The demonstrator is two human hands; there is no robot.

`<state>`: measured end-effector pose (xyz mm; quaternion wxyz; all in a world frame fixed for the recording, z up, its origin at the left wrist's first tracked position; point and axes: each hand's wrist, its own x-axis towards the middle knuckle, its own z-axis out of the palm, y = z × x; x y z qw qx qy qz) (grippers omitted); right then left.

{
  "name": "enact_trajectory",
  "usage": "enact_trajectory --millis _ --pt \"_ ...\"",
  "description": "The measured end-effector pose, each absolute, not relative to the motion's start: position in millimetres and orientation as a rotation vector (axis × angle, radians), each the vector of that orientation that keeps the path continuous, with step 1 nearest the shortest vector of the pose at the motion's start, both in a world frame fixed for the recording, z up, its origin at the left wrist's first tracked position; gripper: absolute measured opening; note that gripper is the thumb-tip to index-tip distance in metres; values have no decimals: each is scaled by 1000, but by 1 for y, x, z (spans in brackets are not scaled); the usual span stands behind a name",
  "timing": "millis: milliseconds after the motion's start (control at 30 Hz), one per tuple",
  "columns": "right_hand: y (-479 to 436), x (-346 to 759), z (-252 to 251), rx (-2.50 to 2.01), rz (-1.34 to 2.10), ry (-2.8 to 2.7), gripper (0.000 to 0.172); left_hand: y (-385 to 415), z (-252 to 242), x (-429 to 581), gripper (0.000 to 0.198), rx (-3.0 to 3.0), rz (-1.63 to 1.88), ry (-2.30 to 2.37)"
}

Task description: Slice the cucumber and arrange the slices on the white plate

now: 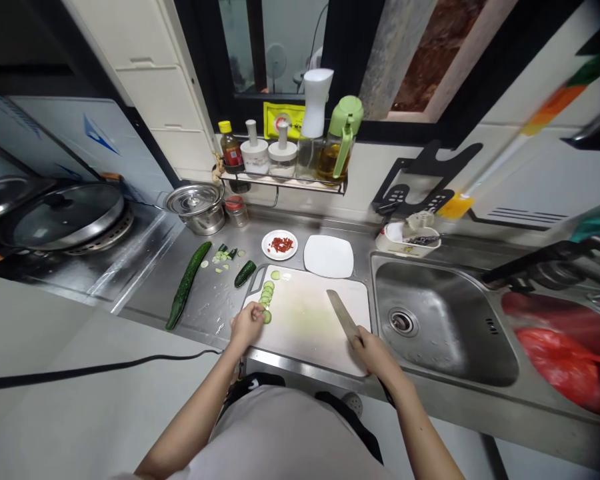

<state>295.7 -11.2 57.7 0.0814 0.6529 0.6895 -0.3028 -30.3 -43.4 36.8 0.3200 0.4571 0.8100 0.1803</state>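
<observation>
A white cutting board lies on the steel counter in front of me. A row of thin cucumber slices runs along its left edge. My left hand is closed with fingertips pinching the nearest slice at the row's lower end. My right hand grips the handle of a knife, whose blade rests flat on the board's right part, pointing away from me. A whole cucumber and a short cucumber end lie left of the board.
A small plate of chopped red chili and an empty white plate sit behind the board. The sink is to the right, a steel pot and a lidded pan to the left. Bottles stand on a shelf.
</observation>
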Motion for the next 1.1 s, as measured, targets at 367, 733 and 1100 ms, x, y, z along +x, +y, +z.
enact_trajectory --millis 367,733,1100 --pt "-11 293 58 1963 -905 2038 23 -47 27 -41 19 1306 268 2287" --pt "-12 290 60 1946 -892 2014 23 27 39 -15 34 1470 321 2363" --pt "-17 292 55 1995 -920 2030 21 83 25 -14 28 1496 166 2428"
